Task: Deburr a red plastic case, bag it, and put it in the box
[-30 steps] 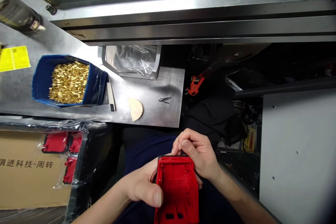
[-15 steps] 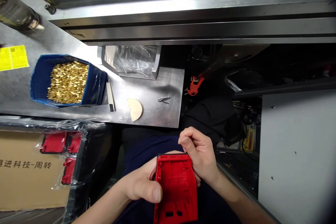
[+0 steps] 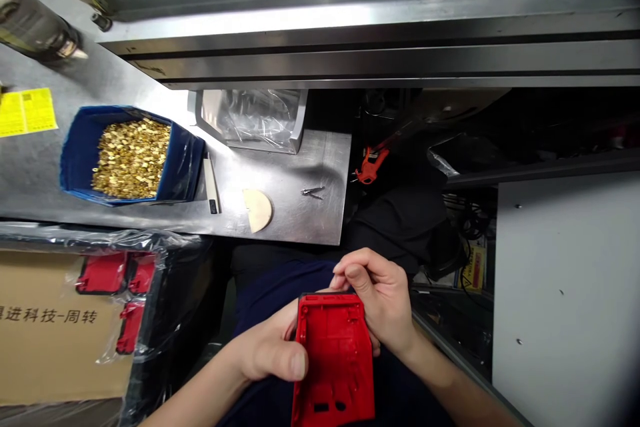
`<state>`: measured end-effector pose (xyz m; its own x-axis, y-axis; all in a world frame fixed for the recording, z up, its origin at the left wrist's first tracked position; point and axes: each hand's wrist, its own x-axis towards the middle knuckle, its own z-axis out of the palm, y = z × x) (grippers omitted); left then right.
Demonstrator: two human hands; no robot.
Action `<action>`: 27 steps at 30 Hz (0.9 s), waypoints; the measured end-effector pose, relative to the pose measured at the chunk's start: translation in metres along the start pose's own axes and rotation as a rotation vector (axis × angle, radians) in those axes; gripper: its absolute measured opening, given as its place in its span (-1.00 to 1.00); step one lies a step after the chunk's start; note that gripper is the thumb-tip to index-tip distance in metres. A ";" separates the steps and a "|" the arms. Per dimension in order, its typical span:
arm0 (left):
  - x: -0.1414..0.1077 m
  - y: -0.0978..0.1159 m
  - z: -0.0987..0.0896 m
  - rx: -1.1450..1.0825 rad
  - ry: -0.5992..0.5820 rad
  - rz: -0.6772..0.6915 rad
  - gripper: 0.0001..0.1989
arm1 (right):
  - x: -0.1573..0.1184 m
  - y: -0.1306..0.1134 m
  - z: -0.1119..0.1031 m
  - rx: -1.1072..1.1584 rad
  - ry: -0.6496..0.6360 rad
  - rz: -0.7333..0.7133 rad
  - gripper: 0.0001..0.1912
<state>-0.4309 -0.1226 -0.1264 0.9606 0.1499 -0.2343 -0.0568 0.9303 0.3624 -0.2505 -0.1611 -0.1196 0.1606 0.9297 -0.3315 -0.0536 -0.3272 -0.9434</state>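
Red plastic shell w/ open inside point(image 3: 334, 360) sits low in the middle, over the person's lap in dark blue cloth. Left hand point(image 3: 270, 350) grips its left edge, thumb on the rim. Right hand point(image 3: 380, 297) is curled at the top right corner, fingertips pinched tight at the rim; can't tell if sth tiny is between them.

Up left, a grey metal table point(image 3: 285, 180) holds a blue bin full of small gold metal bits point(image 3: 131, 155), a clear plastic bag in a grey tray point(image 3: 250, 117), a pale half-round disc point(image 3: 258, 209) & small metal tweezers point(image 3: 313, 192). Below the table, a brown cardboard box under clear wrap point(image 3: 55, 327) w/ more red parts point(image 3: 117, 273) beside it.
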 end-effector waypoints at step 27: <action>-0.010 -0.018 0.000 -0.137 0.187 0.116 -0.09 | 0.146 0.069 0.003 -0.942 -0.124 -0.247 -0.79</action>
<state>-0.4397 -0.1412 -0.1307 0.8789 0.3061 -0.3658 -0.2127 0.9379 0.2740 -0.2343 -0.0478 -0.2329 -0.0459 0.9837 -0.1738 0.7847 -0.0721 -0.6156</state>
